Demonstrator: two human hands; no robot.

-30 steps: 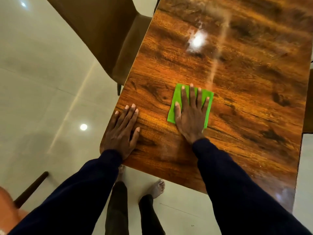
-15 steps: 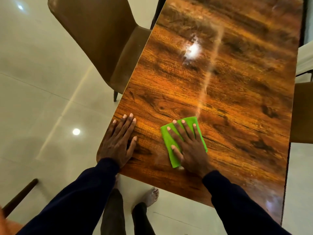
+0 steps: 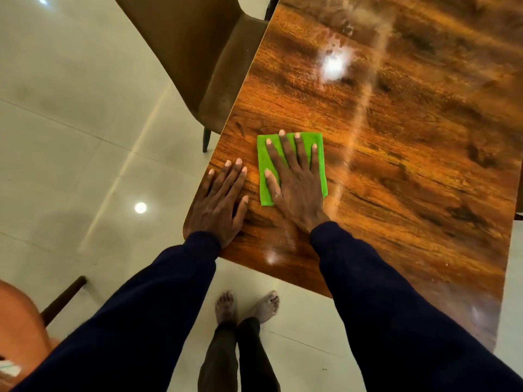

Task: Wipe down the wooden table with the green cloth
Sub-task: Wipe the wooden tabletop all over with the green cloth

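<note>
A glossy wooden table [image 3: 410,171] fills the right and upper part of the head view. A folded green cloth [image 3: 264,176] lies flat on it near the left edge. My right hand [image 3: 294,182] presses flat on the cloth, fingers spread and pointing away from me. My left hand [image 3: 220,202] rests flat on the bare wood at the table's near left corner, just left of the cloth and holding nothing. A pale streak [image 3: 359,114] runs across the wood beyond the cloth.
A brown chair [image 3: 198,52] stands against the table's left edge at the top. An orange seat with a dark leg [image 3: 25,326] is at the bottom left. Pale floor tiles [image 3: 70,137] lie left. My bare feet [image 3: 246,306] stand by the near edge.
My right hand slid the cloth toward me and left, then away again; it now lies close beside my left hand. My left hand stays planted on the corner.
</note>
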